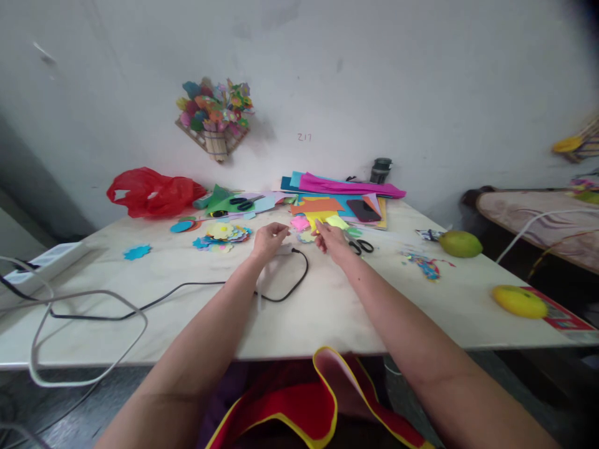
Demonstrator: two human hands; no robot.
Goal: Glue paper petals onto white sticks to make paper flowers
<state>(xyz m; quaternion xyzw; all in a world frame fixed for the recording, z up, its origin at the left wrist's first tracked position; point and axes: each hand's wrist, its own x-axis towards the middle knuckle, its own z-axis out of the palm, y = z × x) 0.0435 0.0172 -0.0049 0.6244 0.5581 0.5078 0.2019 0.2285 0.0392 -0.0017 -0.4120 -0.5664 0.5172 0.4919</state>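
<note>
My left hand [270,239] is closed in a pinch above the table; whatever is between its fingertips is too small to make out. Beneath it lies a white object [284,249], mostly hidden, with a black cord [306,269] running from it. My right hand [333,243] has its fingers closed at the lower edge of a piece of yellow paper [316,219]. Pink paper [299,223] and pale yellow-green paper [336,221] lie on either side of that piece. Black-handled scissors [362,246] rest just right of my right hand.
Left of my hands is a pile of paper flower cutouts [223,234]. Behind are coloured sheets [346,185], a phone [364,211], more scissors [243,202] and a red plastic bag [152,192]. Paper scraps [428,267], a green mango [461,244] and a yellow one [519,301] lie right.
</note>
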